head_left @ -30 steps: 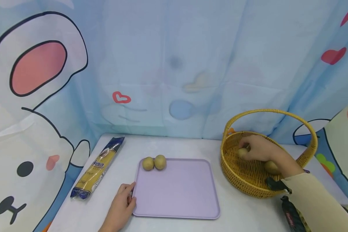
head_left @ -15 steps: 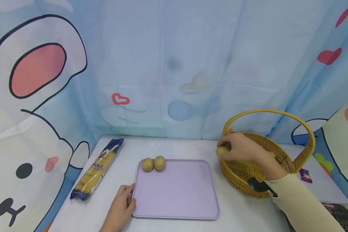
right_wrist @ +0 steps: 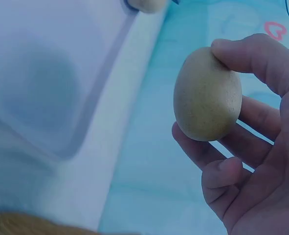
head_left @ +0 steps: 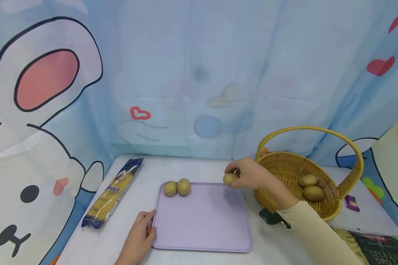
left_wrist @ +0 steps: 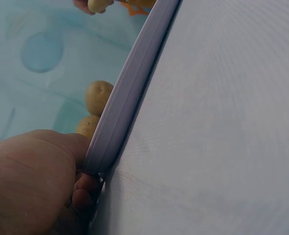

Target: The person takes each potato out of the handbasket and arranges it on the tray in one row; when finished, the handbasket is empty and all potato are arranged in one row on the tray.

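Observation:
My right hand holds a potato between thumb and fingers, above the far right corner of a lilac tray. In the right wrist view the potato is smooth, oval and yellow-brown. Two more potatoes sit side by side at the tray's far left corner. At the tray's left side, my left hand pinches the rim, thumb side above and fingertips below it in the left wrist view. A wicker basket with a tall handle stands right of the tray, with two potatoes inside.
A pack of spaghetti lies left of the tray. Right of the basket is a small purple packet; a dark food bag lies at the near right, partly behind the sleeve. A printed blue curtain hangs behind the table.
My right hand has lifted a potato out of the basket and carried it left to above the tray's corner. The left hand stays on the tray rim.

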The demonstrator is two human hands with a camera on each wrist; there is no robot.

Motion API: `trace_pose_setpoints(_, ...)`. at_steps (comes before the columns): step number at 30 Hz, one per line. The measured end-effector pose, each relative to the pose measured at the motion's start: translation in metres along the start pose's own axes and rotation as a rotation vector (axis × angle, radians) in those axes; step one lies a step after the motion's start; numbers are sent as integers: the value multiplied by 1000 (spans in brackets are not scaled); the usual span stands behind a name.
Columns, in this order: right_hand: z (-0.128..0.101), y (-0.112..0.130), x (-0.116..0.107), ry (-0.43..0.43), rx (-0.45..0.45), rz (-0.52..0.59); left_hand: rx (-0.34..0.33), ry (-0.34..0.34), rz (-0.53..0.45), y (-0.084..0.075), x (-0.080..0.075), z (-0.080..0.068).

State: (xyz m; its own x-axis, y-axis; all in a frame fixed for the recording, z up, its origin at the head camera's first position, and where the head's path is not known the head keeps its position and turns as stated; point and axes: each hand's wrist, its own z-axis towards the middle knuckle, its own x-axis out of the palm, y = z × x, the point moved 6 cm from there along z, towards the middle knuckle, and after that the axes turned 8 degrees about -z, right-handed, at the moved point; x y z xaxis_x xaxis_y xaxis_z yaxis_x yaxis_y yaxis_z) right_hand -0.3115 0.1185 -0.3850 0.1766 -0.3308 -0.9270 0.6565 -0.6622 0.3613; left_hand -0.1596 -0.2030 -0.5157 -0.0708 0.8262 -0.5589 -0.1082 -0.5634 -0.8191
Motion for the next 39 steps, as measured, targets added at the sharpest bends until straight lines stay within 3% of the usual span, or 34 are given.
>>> trace_pose_setpoints(27,55,26,76,-46,49,-34,11,3,16,0,2,2)
trace_pose_setpoints(39,65,37,100,-31,100,-133,5,8,27,-2,-1,0)
